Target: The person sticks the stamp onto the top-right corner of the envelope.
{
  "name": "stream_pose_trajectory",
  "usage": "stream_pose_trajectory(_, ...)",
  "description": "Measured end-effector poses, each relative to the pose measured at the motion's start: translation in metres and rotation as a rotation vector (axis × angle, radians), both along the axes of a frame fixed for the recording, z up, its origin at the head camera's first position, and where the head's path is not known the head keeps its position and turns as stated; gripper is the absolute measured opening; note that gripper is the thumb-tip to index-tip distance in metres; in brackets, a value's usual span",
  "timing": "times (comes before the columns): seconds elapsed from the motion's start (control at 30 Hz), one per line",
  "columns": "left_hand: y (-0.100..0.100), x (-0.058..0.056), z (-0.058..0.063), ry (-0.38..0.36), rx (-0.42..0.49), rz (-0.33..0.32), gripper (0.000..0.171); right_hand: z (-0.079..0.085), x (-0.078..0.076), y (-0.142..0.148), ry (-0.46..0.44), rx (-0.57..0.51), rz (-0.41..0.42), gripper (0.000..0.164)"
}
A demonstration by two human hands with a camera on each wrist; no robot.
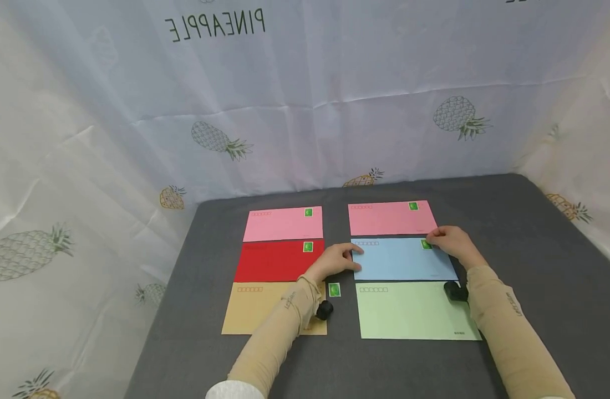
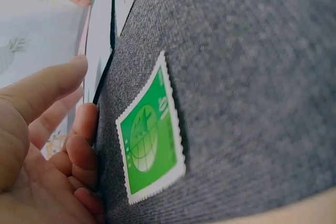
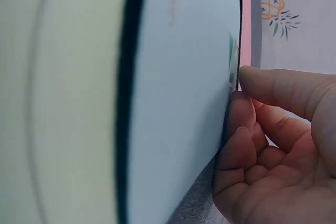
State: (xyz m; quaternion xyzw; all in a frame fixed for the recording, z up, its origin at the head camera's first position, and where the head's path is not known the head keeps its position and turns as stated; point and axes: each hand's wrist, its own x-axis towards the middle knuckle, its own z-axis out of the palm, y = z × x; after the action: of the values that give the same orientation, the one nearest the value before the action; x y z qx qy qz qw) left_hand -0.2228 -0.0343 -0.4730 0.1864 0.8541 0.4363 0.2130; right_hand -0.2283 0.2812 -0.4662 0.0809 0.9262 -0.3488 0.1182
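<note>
In the head view, the blue envelope (image 1: 397, 263) lies between the hands. The left hand (image 1: 336, 260) touches its left end, thumb and fingers spread; the right hand (image 1: 453, 243) pinches the edge of a green stamp (image 1: 426, 244) at its upper-right corner. A loose stamp (image 1: 334, 290) lies on dark grey cloth (image 1: 341, 318), just nearer the body than the left hand. A pale-green envelope (image 1: 410, 310) lies between the forearms; a red envelope (image 1: 270, 260) lies left of the left hand. Beyond both hands, a creased white curtain (image 1: 305, 144) reads "PINEAPPLE", mirrored.

In the left wrist view, the left hand's fingers are apart, some loosely bent, beside the loose stamp: scalloped white border, globe design, tiny print illegible. The cloth's weave looks coarse.

In the right wrist view, thumb and forefinger meet at the green stamp's edge; the blue envelope's smooth paper bears blurred red marks.
</note>
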Motion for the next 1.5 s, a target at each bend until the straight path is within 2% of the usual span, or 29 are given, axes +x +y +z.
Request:
stream_pose_trajectory(0.27,0.002,0.002,0.002,0.050,-0.038,0.009,0.031,0.003,-0.001,0.002,0.027,0.011,0.017,0.037)
stream_pose_trajectory(0.43,0.003,0.003,0.001,0.090,-0.062,0.002,0.031,0.011,0.002,-0.002,0.050,0.014,0.042,0.037)
stream_pose_trajectory(0.67,-0.001,0.002,0.003,0.149,-0.022,0.040,0.037,0.026,0.007,-0.015,0.068,0.031,0.042,0.035)
stream_pose_trajectory(0.9,-0.015,0.004,0.012,0.184,-0.007,0.042,0.040,0.036,0.016,-0.028,0.126,0.050,0.057,0.033)
stream_pose_trajectory(1.13,-0.030,0.011,0.013,0.204,-0.008,0.013,0.041,0.035,0.028,-0.034,0.180,0.048,0.116,0.033)
stream_pose_trajectory(1.3,-0.049,0.018,0.017,0.210,-0.023,0.042,0.041,0.039,0.034,-0.049,0.204,0.004,0.134,0.036)
stream_pose_trajectory(1.5,-0.069,0.021,0.025,0.233,-0.042,0.077,0.042,0.049,0.041,-0.065,0.206,-0.037,0.137,0.038)
